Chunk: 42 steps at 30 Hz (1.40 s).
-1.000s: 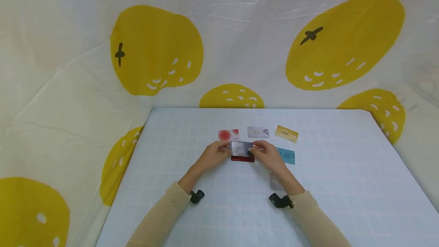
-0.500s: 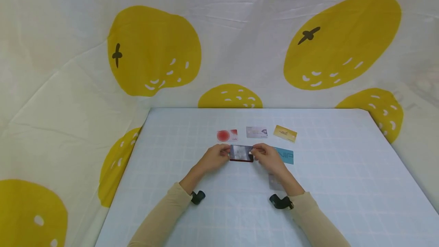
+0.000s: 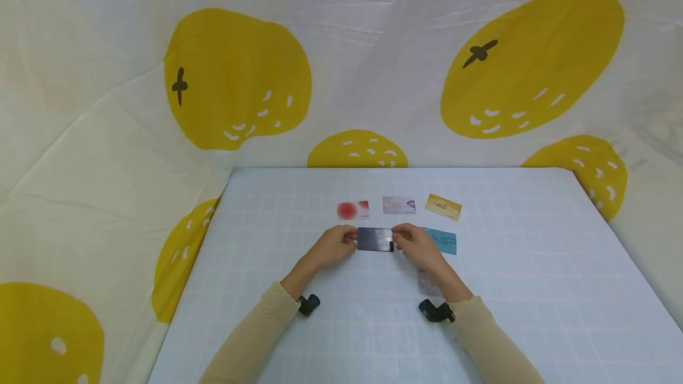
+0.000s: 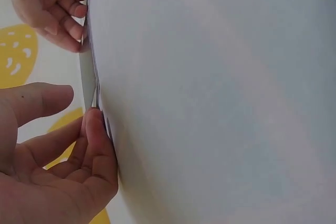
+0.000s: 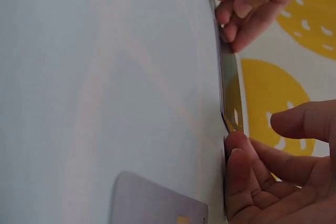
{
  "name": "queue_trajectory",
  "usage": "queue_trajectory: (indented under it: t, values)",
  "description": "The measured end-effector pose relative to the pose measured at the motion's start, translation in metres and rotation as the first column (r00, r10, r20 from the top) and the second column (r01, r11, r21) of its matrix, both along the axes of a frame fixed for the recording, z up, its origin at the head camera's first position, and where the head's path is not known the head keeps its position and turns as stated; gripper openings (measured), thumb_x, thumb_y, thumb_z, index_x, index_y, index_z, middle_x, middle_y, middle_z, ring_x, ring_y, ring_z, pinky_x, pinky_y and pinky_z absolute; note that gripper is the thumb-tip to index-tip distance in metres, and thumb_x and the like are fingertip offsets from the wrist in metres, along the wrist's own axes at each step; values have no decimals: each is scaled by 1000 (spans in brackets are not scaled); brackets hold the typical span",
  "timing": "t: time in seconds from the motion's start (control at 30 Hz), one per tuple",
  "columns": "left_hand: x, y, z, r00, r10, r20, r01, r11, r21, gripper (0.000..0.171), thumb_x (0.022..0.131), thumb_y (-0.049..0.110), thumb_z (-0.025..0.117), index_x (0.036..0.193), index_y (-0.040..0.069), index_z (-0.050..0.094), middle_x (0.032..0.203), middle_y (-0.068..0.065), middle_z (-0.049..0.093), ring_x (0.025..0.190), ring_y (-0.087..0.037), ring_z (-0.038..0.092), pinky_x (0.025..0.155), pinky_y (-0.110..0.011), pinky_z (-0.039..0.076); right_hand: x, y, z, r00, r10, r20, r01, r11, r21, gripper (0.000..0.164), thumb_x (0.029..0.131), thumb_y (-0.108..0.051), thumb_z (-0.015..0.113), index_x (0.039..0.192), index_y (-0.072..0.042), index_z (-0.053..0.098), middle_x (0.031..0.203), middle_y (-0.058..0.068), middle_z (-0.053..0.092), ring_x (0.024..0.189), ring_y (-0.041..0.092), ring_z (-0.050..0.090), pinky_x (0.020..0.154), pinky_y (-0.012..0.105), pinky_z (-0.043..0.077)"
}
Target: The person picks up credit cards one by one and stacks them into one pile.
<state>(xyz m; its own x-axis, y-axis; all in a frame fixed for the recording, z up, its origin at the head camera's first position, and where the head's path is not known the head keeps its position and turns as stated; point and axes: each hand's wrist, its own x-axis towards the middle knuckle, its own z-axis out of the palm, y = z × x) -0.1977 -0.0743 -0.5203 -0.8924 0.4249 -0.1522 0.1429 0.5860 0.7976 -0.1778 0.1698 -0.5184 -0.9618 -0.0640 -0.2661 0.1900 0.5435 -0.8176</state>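
Note:
A dark glossy card (image 3: 375,240) lies flat near the middle of the table, between the two hands. At its left short edge, the fingertips of my left hand (image 3: 333,246) touch it. My right hand (image 3: 417,246) meets the opposite edge in the same way. In the left wrist view, the left thumb (image 4: 60,99) stands apart from the bent fingers. The right wrist view likewise shows the right thumb (image 5: 294,120) raised away from its fingers. A red card seen under the dark one earlier is now hidden.
Behind the hands lie a white card with a red circle (image 3: 353,210), a pale grey card (image 3: 399,205) and a gold card (image 3: 444,207). A teal card (image 3: 446,242) sits right of the right hand. Another grey card (image 5: 155,203) is partly under the right forearm.
The dark card has come toward the body and down over the red card, covering it. Both hands moved slightly with it, and their fingers now rest at its side edges.

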Motion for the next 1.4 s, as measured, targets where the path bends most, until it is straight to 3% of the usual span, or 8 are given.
queue_trajectory:
  t: [0.43,0.9,1.4]
  values:
    - [-2,1,5,1000,-10,12,10,1000,-18,38,94,14,65,128,-3,63,110,-6,68,99,-18,63,90,-34,52,1,-4,6,1000,-18,16,17,999,37,35,99,-23,58,128,-4,63,106,8,67,88,23,61,78,38,50]
    - [-1,3,5,1000,0,27,1,999,-35,41,95,17,67,130,-3,62,111,-6,68,99,-17,62,91,-35,51,1,-4,3,1000,0,-21,1,999,36,34,99,-23,60,127,-4,62,102,7,68,86,21,61,77,37,51]
    - [2,1,3,1000,11,-6,-12,999,-51,41,95,20,68,130,0,63,111,-5,68,99,-17,62,91,-34,52,1,-2,4,1000,12,-12,-12,1000,19,36,99,-25,60,128,-3,61,105,8,68,87,21,62,78,36,52]
